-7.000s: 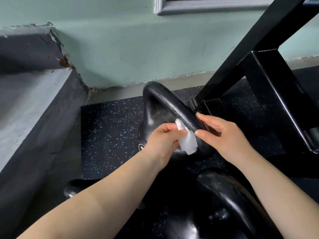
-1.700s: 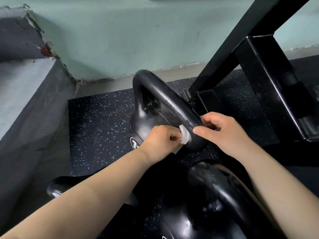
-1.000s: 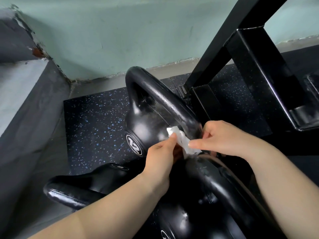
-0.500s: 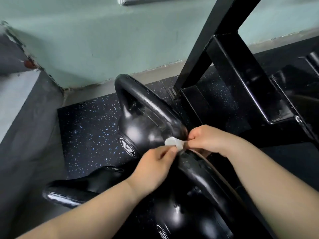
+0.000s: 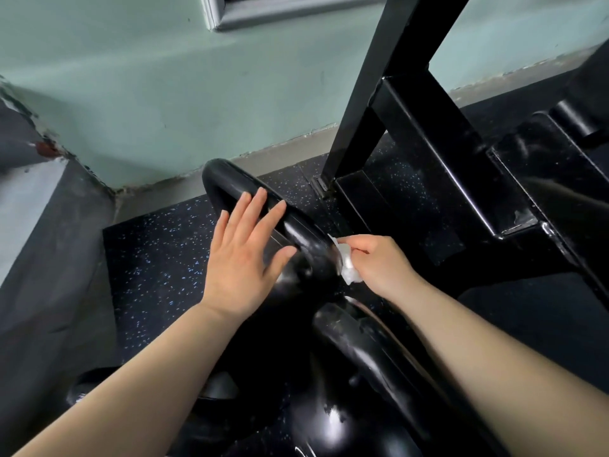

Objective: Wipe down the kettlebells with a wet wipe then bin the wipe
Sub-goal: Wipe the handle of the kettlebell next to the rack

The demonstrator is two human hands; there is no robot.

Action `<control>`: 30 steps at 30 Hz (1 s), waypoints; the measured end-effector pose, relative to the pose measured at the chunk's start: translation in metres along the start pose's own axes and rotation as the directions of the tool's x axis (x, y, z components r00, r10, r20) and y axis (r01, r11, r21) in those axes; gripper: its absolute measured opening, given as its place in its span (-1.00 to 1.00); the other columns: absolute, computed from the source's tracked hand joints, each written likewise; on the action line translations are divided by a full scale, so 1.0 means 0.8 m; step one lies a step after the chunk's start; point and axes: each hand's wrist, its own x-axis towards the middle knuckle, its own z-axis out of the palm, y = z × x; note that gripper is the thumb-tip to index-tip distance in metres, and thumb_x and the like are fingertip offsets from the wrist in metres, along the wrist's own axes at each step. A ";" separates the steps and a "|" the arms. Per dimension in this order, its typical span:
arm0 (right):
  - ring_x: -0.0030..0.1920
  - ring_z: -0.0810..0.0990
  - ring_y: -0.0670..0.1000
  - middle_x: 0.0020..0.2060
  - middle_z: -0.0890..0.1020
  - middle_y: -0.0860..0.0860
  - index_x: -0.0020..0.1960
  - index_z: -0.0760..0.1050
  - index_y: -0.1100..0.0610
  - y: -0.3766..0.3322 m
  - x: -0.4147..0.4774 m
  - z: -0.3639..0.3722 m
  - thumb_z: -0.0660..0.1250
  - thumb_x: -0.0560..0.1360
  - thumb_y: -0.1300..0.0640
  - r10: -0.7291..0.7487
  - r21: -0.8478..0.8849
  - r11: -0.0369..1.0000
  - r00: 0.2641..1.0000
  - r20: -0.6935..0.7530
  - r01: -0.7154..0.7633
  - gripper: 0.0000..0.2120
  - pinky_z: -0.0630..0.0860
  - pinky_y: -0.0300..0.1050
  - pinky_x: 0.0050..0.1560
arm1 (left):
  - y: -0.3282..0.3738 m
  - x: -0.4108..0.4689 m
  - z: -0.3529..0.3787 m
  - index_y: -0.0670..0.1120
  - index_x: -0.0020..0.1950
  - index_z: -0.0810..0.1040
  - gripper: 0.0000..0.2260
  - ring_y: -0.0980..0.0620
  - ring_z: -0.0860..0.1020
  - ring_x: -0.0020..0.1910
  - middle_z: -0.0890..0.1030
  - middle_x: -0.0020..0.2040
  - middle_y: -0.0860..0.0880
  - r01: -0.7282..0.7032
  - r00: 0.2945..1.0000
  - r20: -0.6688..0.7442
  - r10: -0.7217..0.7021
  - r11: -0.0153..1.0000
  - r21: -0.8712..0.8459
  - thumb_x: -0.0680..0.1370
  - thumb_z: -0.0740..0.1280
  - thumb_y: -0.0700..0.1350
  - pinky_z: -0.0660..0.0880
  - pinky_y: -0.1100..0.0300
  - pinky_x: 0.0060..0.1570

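Left of the far kettlebell (image 5: 227,178): speckled floor mat (image 5: 155,258). Over the kettlebell's handle: left hand (image 5: 244,262), fingers straight and spread, holding nothing. Against the handle's right end: wet wipe (image 5: 346,270), pinched between thumb and fingers of the right hand (image 5: 379,263). Right of the kettlebell: black rack frame (image 5: 428,133).

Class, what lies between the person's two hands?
In the head view, the kettlebell handle lies between the left hand and the right hand pinching the wipe.
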 end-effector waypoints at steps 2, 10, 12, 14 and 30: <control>-0.41 0.55 -0.04 -0.39 0.68 -0.08 -0.11 0.49 0.43 -0.002 -0.005 -0.005 0.14 0.51 0.22 -0.070 0.004 0.998 0.995 0.077 0.070 -0.73 0.43 -0.25 -0.32 | -0.001 0.000 0.003 0.05 0.33 0.18 -0.47 -0.01 0.09 0.38 0.30 0.41 -0.15 -0.010 1.000 -0.019 0.009 1.000 -0.007 0.49 -0.12 0.31 0.10 -0.08 0.33; -0.01 0.52 -0.06 -0.06 0.47 -0.06 0.11 0.52 0.24 0.025 0.037 0.001 0.16 0.50 0.33 -0.056 -0.110 0.992 0.998 0.024 0.058 -0.76 0.43 -0.52 -0.09 | -0.009 0.003 0.014 -0.02 0.34 0.20 -0.57 -0.07 0.08 0.38 0.20 0.36 -0.06 -0.075 0.995 -0.069 0.068 0.991 -0.107 0.47 0.14 -0.02 0.00 0.20 0.34; -0.07 0.52 -0.04 -0.11 0.51 -0.02 0.09 0.52 0.27 0.028 0.048 0.011 0.16 0.50 0.36 -0.015 -0.090 0.996 1.000 0.022 0.017 -0.77 0.42 -0.52 -0.23 | -0.013 0.005 0.011 -0.04 0.34 0.21 -0.57 -0.08 0.09 0.38 0.21 0.35 -0.07 -0.099 0.994 -0.058 0.092 0.989 -0.114 0.47 0.14 -0.07 0.00 0.21 0.35; -0.09 0.55 0.00 -0.11 0.59 0.08 0.06 0.53 0.24 0.025 0.053 0.012 0.16 0.49 0.36 -0.010 -0.099 0.995 0.999 0.037 0.014 -0.77 0.40 -0.45 -0.19 | -0.016 0.006 0.009 -0.04 0.33 0.22 -0.58 -0.07 0.10 0.38 0.22 0.35 -0.07 -0.104 0.994 -0.050 0.098 0.987 -0.122 0.48 0.15 -0.07 0.02 0.21 0.36; -0.38 0.45 -0.13 -0.45 0.52 -0.05 -0.07 0.53 0.17 -0.006 0.042 -0.002 0.06 0.45 0.43 0.126 -0.200 0.975 0.979 0.159 -0.093 -0.68 0.39 -0.42 -0.39 | -0.025 0.005 0.004 -0.01 0.35 0.22 -0.56 -0.08 0.11 0.39 0.25 0.40 -0.09 -0.104 0.994 0.024 0.108 0.987 -0.123 0.47 0.16 -0.06 0.14 -0.17 0.32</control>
